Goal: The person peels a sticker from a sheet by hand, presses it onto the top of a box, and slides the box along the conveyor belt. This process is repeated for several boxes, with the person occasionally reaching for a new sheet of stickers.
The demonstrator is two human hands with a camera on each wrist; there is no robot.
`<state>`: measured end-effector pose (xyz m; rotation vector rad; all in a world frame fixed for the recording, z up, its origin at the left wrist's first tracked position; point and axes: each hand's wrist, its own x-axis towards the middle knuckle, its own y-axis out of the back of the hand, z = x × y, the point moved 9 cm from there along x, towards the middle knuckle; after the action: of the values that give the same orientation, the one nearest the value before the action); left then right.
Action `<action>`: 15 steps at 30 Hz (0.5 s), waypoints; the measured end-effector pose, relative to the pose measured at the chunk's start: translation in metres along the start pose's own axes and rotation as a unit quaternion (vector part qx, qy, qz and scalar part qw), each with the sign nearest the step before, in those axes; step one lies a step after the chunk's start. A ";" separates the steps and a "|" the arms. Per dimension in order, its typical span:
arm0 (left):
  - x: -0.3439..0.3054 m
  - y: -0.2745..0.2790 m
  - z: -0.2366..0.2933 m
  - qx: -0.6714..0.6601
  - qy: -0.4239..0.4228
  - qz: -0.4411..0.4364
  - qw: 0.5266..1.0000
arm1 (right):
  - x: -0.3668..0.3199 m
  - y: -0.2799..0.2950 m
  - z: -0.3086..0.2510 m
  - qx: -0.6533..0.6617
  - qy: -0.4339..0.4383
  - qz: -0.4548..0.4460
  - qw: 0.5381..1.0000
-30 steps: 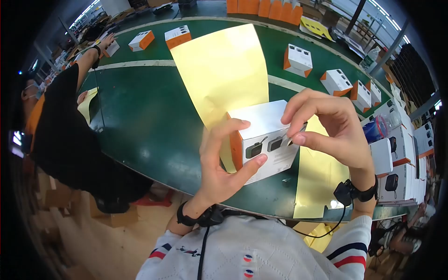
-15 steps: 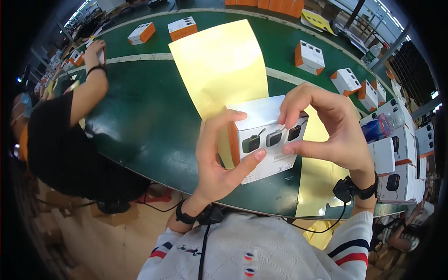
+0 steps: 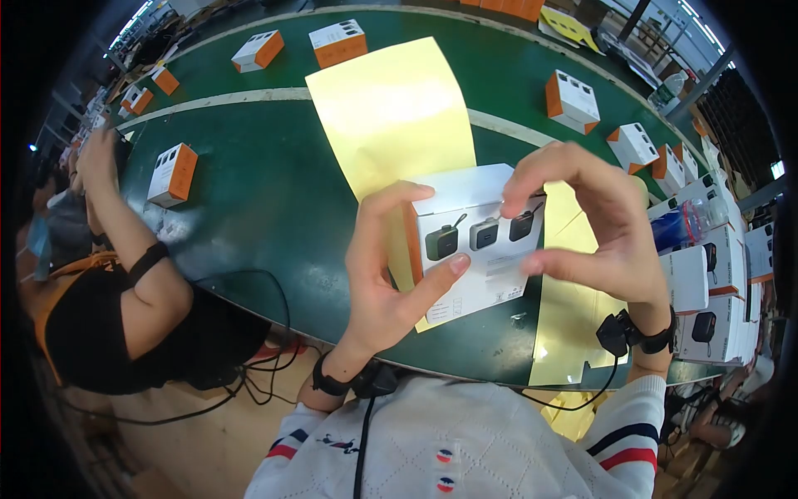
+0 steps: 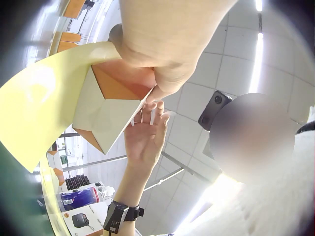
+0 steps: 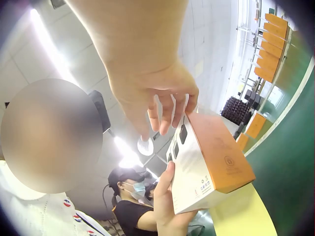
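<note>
My left hand [image 3: 386, 279] grips a white-and-orange product box [image 3: 490, 279] at its left end, thumb on the printed front and index finger on the top. Three small dark and grey devices with straps are pictured on that front. Bent over the box's right end is my right hand [image 3: 594, 220], thumb and index finger apart, fingertips close to the top edge. A small whitish round piece [image 5: 145, 146] shows at its thumb tip in the right wrist view. Behind the box and the left fingers rises a yellow sheet [image 3: 399, 112].
Another yellow sheet [image 3: 561, 333] lies by the table's near edge. Stacked boxes [image 3: 706, 328] and a bottle with blue contents [image 3: 677, 226] stand at right. More boxes [image 3: 572, 101] line the far lane of the green table [image 3: 266, 191]. Another person's arm [image 3: 150, 266] is at left.
My right thumb has spread away from the index finger, uncovering the third pictured device. Far-lane boxes have shifted right. The other person's arm has drawn back, and a box now stands on the table at left.
</note>
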<state>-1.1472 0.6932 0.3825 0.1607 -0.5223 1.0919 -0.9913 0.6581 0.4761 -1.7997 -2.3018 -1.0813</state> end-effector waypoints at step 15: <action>-0.019 -0.003 0.021 0.161 -0.086 -0.062 0.981 | -0.044 -0.018 -0.068 -0.507 0.157 0.118 0.839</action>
<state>-1.1585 0.6684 0.3918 0.5690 -0.4800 1.0410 -1.0186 0.5834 0.5004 -1.7926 -1.2774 -2.5811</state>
